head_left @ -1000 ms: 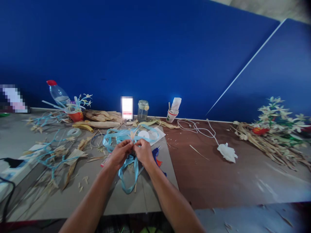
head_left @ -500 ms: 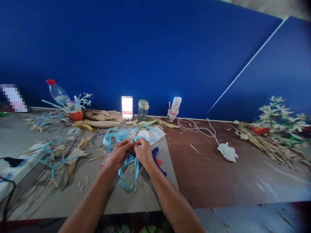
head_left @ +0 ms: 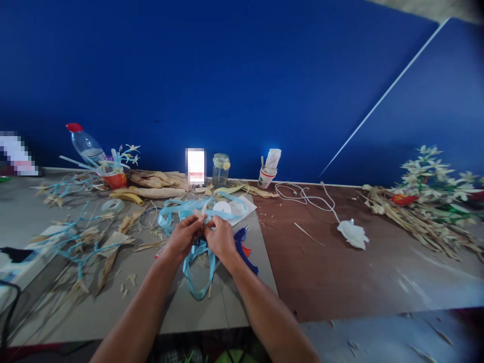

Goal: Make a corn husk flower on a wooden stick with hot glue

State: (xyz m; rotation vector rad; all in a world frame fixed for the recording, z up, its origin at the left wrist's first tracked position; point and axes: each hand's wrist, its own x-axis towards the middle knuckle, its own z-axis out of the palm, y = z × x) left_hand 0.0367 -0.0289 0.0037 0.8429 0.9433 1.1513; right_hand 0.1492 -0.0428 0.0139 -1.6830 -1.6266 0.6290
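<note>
Pale flower [head_left: 203, 213], 1: held above the grey part of the table [head_left: 238, 307], between the fingertips of both hands. Its petals, spread upright 0.5 s ago, are now tipped and partly covered by fingers; the petals themselves are judged to be under adjustment.

Left hand [head_left: 184, 234]: thumb and fingers pinched on the petals. Right hand [head_left: 221, 237]: thumb brought against the forefinger at the flower's base; any stem there is too small to be made out.

Blue ribbon [head_left: 186, 275]: looped behind and below the hands. Blue glue gun [head_left: 245, 254], 1: laid just beside the right wrist.

Containers, 4, set along the back:
- Red cup [head_left: 116, 181]: filled with blue-wrapped stems and small white flowers.
- Clear bottle [head_left: 86, 145], red-capped: tilted, partly filled with liquid.
- Lidded jar [head_left: 220, 175]: transparent; contents not distinguished.
- White cup [head_left: 266, 178], red-rimmed: crumpled white paper and 1 stick contained.
</note>
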